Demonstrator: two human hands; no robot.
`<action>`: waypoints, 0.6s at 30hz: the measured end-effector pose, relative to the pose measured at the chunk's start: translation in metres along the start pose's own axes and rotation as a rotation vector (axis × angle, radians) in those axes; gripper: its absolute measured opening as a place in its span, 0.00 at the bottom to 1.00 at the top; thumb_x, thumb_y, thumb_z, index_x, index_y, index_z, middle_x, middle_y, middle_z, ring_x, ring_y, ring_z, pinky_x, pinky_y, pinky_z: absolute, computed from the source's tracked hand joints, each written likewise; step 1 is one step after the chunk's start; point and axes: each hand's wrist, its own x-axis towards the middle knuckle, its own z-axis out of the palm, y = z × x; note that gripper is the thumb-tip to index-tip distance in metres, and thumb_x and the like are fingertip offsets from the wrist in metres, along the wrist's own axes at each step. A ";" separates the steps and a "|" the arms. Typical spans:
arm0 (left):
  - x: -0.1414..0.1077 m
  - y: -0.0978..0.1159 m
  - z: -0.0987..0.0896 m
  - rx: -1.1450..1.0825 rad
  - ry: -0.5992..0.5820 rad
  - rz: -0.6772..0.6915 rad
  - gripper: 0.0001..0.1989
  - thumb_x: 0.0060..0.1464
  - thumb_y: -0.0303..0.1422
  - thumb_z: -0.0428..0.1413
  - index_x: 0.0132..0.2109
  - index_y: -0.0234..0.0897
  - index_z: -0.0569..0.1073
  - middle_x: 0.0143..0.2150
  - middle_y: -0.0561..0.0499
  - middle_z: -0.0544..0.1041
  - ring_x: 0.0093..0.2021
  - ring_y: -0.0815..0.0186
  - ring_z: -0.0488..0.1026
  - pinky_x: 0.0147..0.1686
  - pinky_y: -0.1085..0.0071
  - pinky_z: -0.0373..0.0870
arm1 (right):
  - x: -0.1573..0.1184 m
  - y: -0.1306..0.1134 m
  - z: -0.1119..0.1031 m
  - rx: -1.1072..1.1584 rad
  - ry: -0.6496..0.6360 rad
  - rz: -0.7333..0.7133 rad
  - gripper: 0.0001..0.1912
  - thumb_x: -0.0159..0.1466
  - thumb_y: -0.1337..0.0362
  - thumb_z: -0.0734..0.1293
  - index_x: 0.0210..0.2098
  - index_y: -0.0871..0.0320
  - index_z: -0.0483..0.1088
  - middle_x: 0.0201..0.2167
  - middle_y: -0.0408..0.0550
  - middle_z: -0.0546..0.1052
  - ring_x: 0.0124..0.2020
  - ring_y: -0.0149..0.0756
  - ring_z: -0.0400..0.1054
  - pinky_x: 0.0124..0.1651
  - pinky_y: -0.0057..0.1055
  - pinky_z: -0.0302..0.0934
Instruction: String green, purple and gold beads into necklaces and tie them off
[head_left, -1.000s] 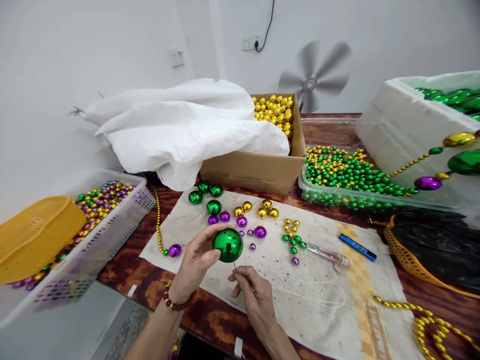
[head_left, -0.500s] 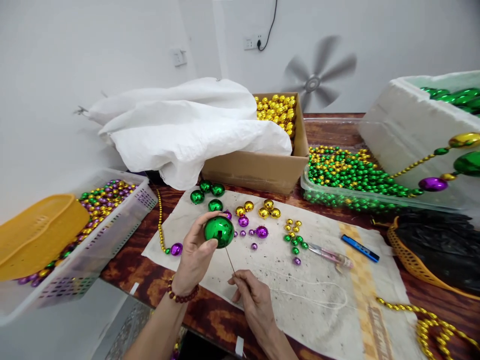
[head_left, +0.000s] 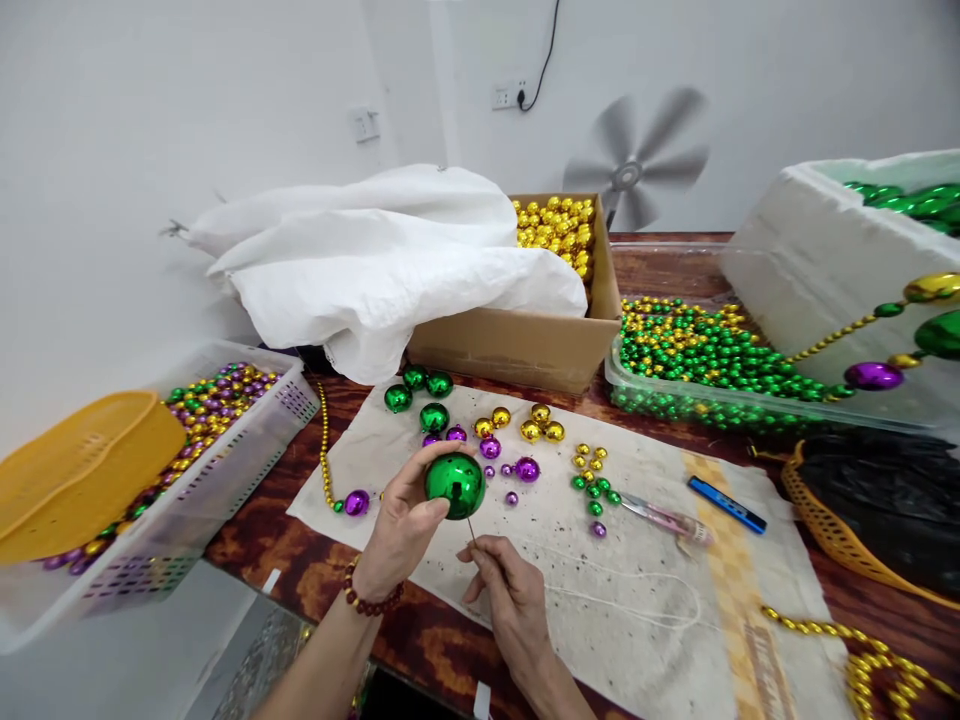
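Between the thumb and fingers of my left hand (head_left: pixel 405 520) is a large shiny green ball (head_left: pixel 455 486), held above the cloth. My right hand (head_left: pixel 510 600), just below and to the right, pinches a thin needle (head_left: pixel 472 532) whose upper end meets the underside of the ball; how far it goes in is hidden. White thread (head_left: pixel 637 575) lies in a loop on the cloth to the right of my right hand. Beyond the held ball lie loose green balls (head_left: pixel 433 418), purple balls (head_left: pixel 527 469) and gold balls (head_left: pixel 532 431).
A white basket of beads (head_left: pixel 289 390) stands left, a cardboard box of gold balls (head_left: pixel 517 350) behind. A clear tub (head_left: pixel 735 405) of green and gold beads is back right. Scissors (head_left: pixel 667 520) and a blue cutter (head_left: pixel 726 504) lie on the cloth (head_left: pixel 600 640). A fan (head_left: pixel 628 176) spins behind.
The green ball in my left hand has come lower and slightly right, towards my right hand. Less of the needle shows between ball and fingers. The whole view has shifted a little.
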 end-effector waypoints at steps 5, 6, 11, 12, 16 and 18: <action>-0.004 -0.001 -0.001 0.001 -0.005 -0.020 0.23 0.53 0.39 0.62 0.56 0.44 0.73 0.57 0.44 0.73 0.46 0.60 0.71 0.45 0.66 0.72 | 0.006 -0.004 -0.002 -0.004 -0.009 -0.019 0.09 0.70 0.64 0.61 0.35 0.58 0.71 0.30 0.42 0.78 0.17 0.24 0.70 0.24 0.20 0.64; -0.004 -0.001 -0.002 0.003 -0.009 -0.025 0.23 0.53 0.39 0.62 0.56 0.44 0.73 0.57 0.44 0.73 0.47 0.60 0.71 0.45 0.66 0.72 | 0.006 -0.003 -0.003 -0.010 -0.014 -0.018 0.09 0.70 0.64 0.62 0.35 0.58 0.71 0.29 0.42 0.78 0.17 0.24 0.70 0.24 0.20 0.63; -0.002 -0.002 -0.004 -0.002 -0.032 -0.051 0.24 0.52 0.38 0.63 0.56 0.44 0.74 0.56 0.44 0.73 0.51 0.57 0.71 0.48 0.66 0.72 | 0.004 -0.001 -0.005 -0.034 -0.022 -0.022 0.09 0.70 0.65 0.61 0.35 0.58 0.71 0.29 0.41 0.78 0.17 0.23 0.70 0.26 0.19 0.64; -0.001 -0.003 -0.004 -0.005 -0.033 -0.055 0.24 0.52 0.39 0.63 0.56 0.44 0.74 0.56 0.44 0.73 0.51 0.58 0.71 0.48 0.66 0.72 | 0.003 -0.001 -0.005 -0.035 -0.021 -0.023 0.09 0.70 0.65 0.61 0.35 0.58 0.71 0.30 0.41 0.78 0.17 0.23 0.70 0.26 0.19 0.64; 0.000 -0.007 -0.003 0.017 0.000 -0.054 0.25 0.51 0.39 0.64 0.56 0.44 0.73 0.56 0.45 0.72 0.46 0.62 0.71 0.44 0.69 0.72 | 0.003 0.000 -0.003 -0.048 -0.039 -0.029 0.09 0.71 0.64 0.60 0.36 0.58 0.70 0.30 0.42 0.77 0.17 0.23 0.69 0.25 0.19 0.64; 0.000 -0.009 -0.002 0.050 0.046 -0.046 0.26 0.50 0.38 0.65 0.56 0.44 0.73 0.52 0.47 0.73 0.44 0.64 0.71 0.42 0.71 0.71 | 0.004 0.002 -0.002 -0.067 -0.051 -0.025 0.09 0.71 0.64 0.60 0.37 0.57 0.70 0.29 0.42 0.77 0.18 0.23 0.69 0.25 0.19 0.63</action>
